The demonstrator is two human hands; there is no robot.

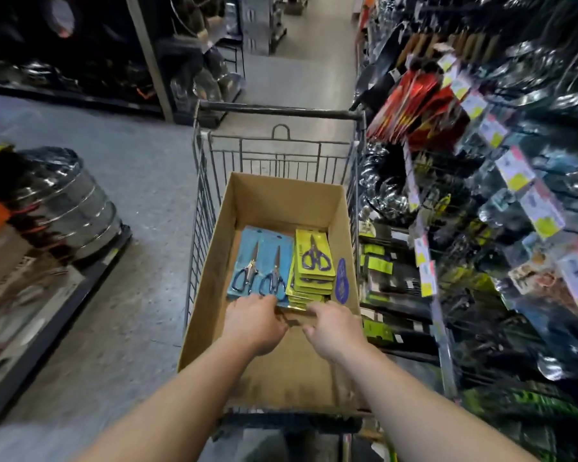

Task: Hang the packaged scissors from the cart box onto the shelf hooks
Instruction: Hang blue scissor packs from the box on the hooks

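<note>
Corrugated cardboard box point(282, 201), both hands' curled fingers at glossy flat blue point(259, 261) and yellow-green scissor packs point(314, 258), grip unclear

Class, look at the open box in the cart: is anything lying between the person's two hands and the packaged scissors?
Nothing visible. The cardboard box is open on top, and the left hand and right hand already reach the near edges of the blue packs and yellow packs.

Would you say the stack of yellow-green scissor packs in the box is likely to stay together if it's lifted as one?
Probably not: the yellow-green packs already lie fanned and offset, so they may slide apart. Each flat card looks fairly stiff. Their glossy fronts suggest slipperiness.
</note>
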